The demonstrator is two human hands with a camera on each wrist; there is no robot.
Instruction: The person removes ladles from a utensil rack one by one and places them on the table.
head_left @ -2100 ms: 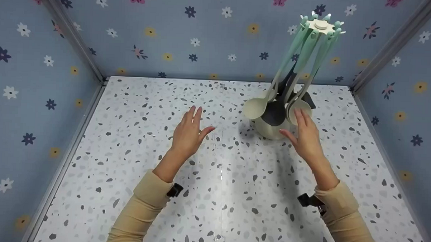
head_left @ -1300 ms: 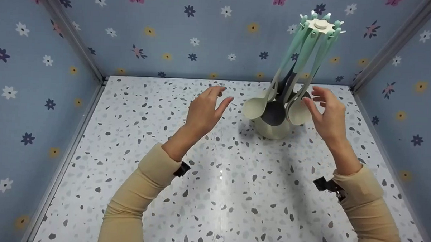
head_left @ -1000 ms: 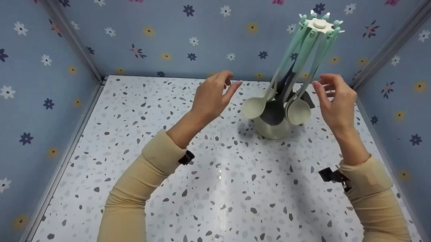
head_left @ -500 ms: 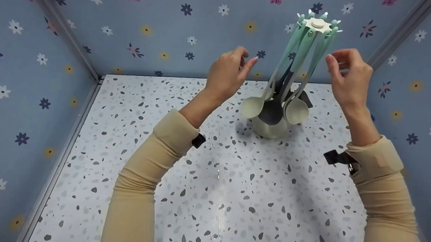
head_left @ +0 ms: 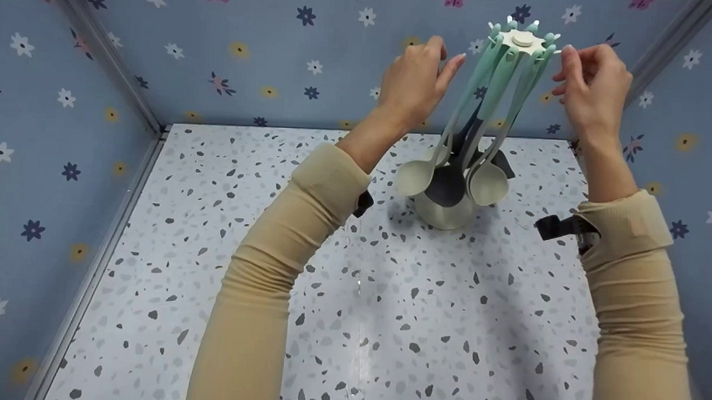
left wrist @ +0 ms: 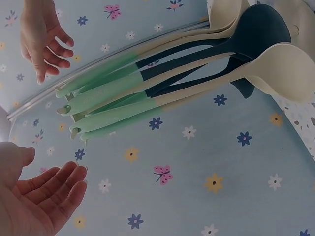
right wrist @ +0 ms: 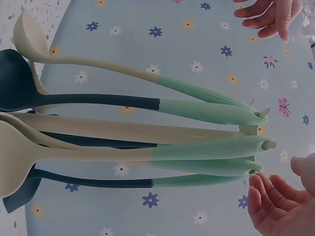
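A cream utensil stand (head_left: 444,214) holds several kitchen utensils with mint-green handles, hung from hooks on its round top (head_left: 522,41). At the front hang a cream ladle (head_left: 414,178), a dark ladle (head_left: 446,186) and a cream spoon (head_left: 489,185). My left hand (head_left: 412,80) is raised to the left of the handles, fingers relaxed and holding nothing. On the other side, my right hand (head_left: 600,84) is at the height of the hooks, its fingertips right by the top. In the right wrist view, fingers (right wrist: 263,194) lie close to a green handle end (right wrist: 253,170), loosely bent around nothing.
The stand rests on a white speckled table (head_left: 387,319) near its back edge. Blue flowered panels (head_left: 337,57) rise behind and at both sides, with grey metal corner posts (head_left: 109,55). A small black camera (head_left: 553,227) sits at the right wrist.
Both hands have risen from low over the table up to the top of the stand, one on each side. The utensils and stand have stayed in place.
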